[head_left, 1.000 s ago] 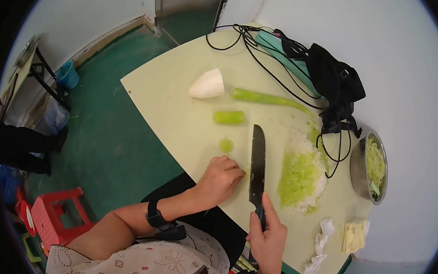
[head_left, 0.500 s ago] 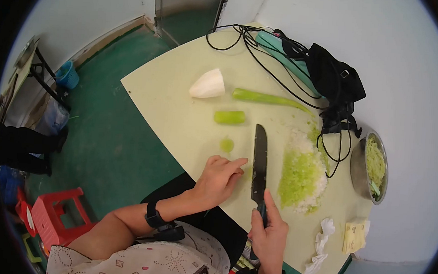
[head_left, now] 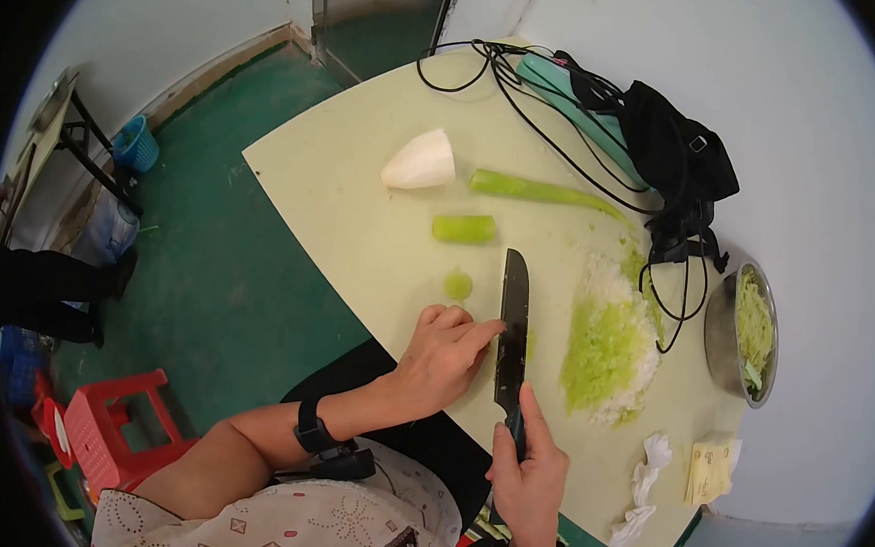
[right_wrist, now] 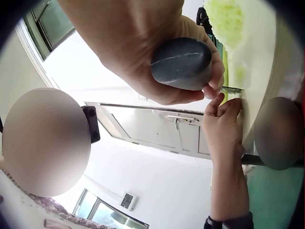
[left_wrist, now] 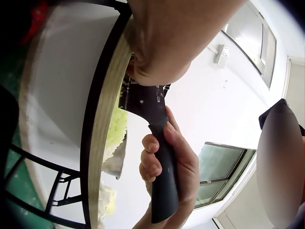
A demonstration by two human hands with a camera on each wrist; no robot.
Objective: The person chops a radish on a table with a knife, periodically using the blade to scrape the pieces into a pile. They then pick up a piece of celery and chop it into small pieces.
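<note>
My right hand grips the black handle of a kitchen knife, its dark blade pointing away from me over the table. My left hand is just left of the blade, its index finger stretched out with the tip at the blade's side; the other fingers bend inward. A small green slice shows at the blade's right edge. Beyond my left hand lie a round green slice and a short green vegetable piece. Right of the knife spreads a pile of chopped green and white vegetable.
A white vegetable chunk and a long tapering green piece lie farther back. Black straps and cables cover the far right side. Near the wall stands a metal bowl of green shreds, with crumpled tissue and a yellow packet closer.
The knife has shifted slightly left. My left index finger has straightened and moved to the blade's side. A small green slice now shows right of the blade.
</note>
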